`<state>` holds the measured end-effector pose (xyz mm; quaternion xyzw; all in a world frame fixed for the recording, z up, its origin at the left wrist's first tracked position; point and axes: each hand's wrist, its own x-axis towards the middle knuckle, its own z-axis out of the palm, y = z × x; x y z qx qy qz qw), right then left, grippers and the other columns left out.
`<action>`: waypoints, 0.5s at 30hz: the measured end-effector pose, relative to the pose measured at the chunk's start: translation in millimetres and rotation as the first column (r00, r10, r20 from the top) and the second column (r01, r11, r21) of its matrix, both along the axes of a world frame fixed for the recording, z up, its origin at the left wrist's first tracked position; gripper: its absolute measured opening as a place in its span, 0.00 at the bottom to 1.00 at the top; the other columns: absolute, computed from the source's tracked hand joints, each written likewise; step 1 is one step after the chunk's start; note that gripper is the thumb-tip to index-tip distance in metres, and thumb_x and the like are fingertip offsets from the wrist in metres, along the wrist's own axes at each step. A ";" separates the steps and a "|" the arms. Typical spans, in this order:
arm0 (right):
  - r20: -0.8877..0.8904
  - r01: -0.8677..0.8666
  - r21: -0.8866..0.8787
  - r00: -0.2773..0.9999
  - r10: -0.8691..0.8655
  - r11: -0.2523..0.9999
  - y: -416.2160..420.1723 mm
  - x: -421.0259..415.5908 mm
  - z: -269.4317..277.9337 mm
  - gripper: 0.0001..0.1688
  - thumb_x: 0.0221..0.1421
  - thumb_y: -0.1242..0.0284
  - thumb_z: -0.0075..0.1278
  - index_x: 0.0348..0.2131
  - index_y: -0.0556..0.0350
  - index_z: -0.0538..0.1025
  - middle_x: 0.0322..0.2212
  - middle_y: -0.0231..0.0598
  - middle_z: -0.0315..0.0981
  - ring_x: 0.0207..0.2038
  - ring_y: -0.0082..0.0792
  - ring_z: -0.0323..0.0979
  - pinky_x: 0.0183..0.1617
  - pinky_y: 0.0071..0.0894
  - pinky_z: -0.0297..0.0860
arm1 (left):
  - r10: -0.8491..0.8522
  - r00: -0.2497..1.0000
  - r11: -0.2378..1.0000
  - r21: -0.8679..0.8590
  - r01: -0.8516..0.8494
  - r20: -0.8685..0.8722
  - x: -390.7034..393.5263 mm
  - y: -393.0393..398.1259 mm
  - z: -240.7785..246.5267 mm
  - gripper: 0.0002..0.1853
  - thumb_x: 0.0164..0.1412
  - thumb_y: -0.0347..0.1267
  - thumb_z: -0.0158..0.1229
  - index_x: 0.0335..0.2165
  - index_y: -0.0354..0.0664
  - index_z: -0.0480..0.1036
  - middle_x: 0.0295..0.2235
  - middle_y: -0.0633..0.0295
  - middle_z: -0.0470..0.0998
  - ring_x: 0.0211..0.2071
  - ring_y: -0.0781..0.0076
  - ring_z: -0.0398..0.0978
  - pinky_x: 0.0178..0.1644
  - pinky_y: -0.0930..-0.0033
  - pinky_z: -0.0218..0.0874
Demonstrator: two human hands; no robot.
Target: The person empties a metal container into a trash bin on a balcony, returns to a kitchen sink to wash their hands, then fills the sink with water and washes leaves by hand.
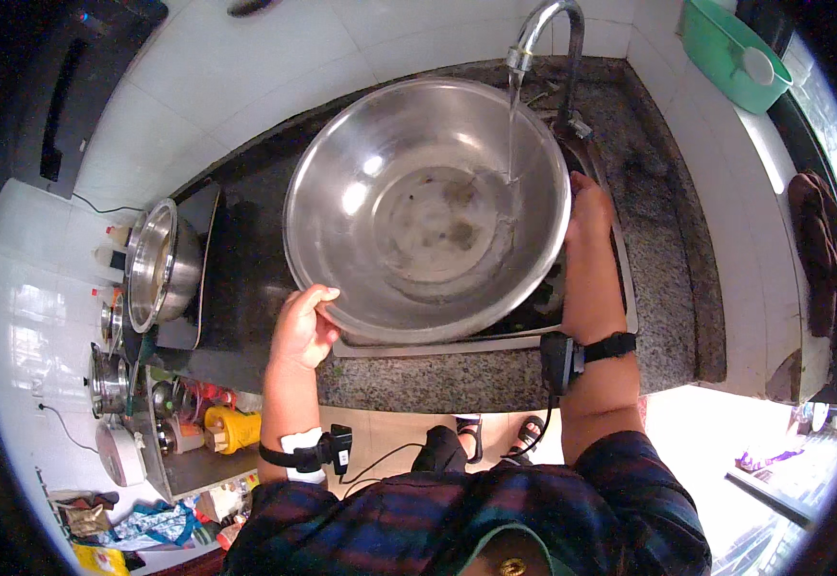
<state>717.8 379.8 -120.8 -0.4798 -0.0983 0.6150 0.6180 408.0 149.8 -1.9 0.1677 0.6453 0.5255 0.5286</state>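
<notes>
A wide stainless steel basin [346, 165] is held over the sink [548, 288], tilted a little. My left hand [304, 325] grips its rim at the near left, the thumb on top and the fingers beneath. On the right side my right hand [588, 209] holds the outer wall below the rim; some of its fingers are hidden behind the basin. Water [512, 129] runs from the chrome faucet [521, 57] into the basin. Shallow water and a few dark specks show at the bottom.
A steel bowl [188, 266] stands on a flat dark panel at the left. The granite counter edge [418, 381] runs before me. A green plastic basin [724, 54] sits on the right ledge, above a dark cloth [818, 245]. Lower left, a shelf holds a yellow container [234, 430].
</notes>
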 end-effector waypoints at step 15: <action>0.165 -0.007 -0.024 0.986 0.010 1.000 -5.2 -0.5 7.3 0.15 0.50 0.69 0.44 0.36 0.59 0.72 0.32 0.37 0.72 0.30 0.29 0.69 0.29 0.25 0.63 | 0.074 0.995 0.996 0.056 -0.071 -0.059 -2.2 -4.4 -2.1 0.05 0.44 0.30 0.56 0.21 0.40 0.70 0.16 0.64 0.71 0.14 0.74 0.69 0.11 0.77 0.54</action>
